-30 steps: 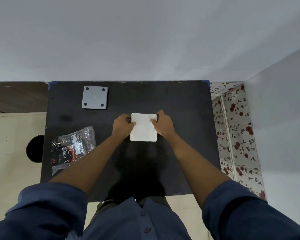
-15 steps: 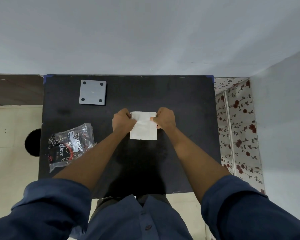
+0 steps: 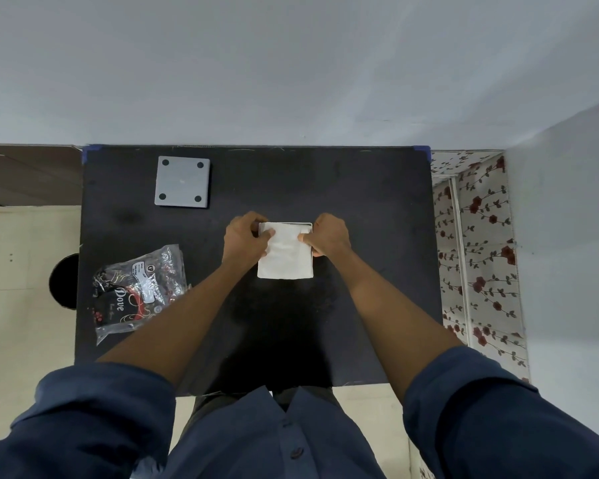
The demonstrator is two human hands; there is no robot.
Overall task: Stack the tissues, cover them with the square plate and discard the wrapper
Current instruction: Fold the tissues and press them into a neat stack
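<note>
A white stack of tissues point(image 3: 286, 259) lies in the middle of the black table point(image 3: 360, 209). My left hand point(image 3: 244, 238) pinches its upper left corner and my right hand point(image 3: 327, 238) pinches its upper right corner. A thin light rim shows along the stack's top and right edges. The grey square plate point(image 3: 182, 181) with dark dots at its corners sits apart at the table's far left. A crumpled clear and black wrapper point(image 3: 137, 292) marked "Dove" lies at the left edge, nearer to me.
A round black object point(image 3: 63, 281) stands on the floor just left of the table. A floral-patterned surface point(image 3: 478, 257) runs along the table's right side. White walls close in behind and to the right.
Both hands stay on the tissue stack's upper corners, with only slight shifts of the fingers. The camera view has tilted a little, so the table sits higher in the frame.
</note>
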